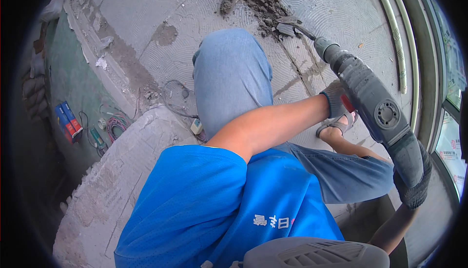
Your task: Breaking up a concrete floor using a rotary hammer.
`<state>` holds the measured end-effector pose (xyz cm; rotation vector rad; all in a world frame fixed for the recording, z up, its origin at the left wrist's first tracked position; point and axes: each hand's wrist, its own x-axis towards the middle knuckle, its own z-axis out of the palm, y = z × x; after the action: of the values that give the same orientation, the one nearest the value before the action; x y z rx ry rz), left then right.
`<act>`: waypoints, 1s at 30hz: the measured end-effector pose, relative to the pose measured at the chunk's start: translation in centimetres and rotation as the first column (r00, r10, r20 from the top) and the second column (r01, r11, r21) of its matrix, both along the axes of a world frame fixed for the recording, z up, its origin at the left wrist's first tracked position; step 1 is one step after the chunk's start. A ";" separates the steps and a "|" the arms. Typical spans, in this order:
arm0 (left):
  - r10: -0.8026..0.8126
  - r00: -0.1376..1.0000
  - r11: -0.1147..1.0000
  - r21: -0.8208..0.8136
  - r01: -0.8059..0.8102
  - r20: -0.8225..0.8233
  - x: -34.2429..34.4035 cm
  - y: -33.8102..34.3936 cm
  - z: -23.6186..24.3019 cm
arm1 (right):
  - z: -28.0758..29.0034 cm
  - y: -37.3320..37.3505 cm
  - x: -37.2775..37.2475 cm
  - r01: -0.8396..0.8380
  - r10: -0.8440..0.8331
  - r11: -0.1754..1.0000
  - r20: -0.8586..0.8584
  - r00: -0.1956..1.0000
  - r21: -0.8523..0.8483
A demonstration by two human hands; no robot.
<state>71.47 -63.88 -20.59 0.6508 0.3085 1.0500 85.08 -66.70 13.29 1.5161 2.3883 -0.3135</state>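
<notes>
Dark knit covers your right hand (415, 186), which curls closed around the rear handle of the grey hammer drill (363, 85). Your left hand (333, 99), in a paler glove, is closed at the tool's forward part beside a red piece (347, 103); most fingers are hidden, so I cannot tell how tightly they grip. The drill slants above the floor (141, 19), inward from its right edge, its flat chisel (307, 32) reaching the rubble (226, 4) toward the far edge. Chipping at the floor's crust looks like the step in hand; the next push likely calls for a firm two-handed hold and a low blade. Pale pipes (393, 31) run along the floor's right edge. To your left, past the edge of a rough pale block (117, 190), lie cables (117, 123) and a blue-and-red box (68, 120).
</notes>
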 end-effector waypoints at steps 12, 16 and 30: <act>0.213 0.939 0.922 0.372 -0.102 -0.269 1.4 -1.8 5.0 | 5.9 -1.3 4.6 0.106 -0.073 0.960 0.132 0.989 -0.261; -0.018 0.696 0.869 -0.334 0.366 0.718 1.5 -1.3 3.6 | 2.6 1.0 0.6 0.025 -0.028 0.964 -0.006 1.000 -0.266; -0.076 0.997 0.978 0.191 0.080 -0.027 -4.4 3.0 -0.6 | -5.5 5.7 -11.3 -0.023 -0.116 0.924 -0.336 0.935 -0.382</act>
<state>67.11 -60.88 -21.15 0.8403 0.1982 1.0063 73.76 -61.04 7.81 1.4251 2.3538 -1.0795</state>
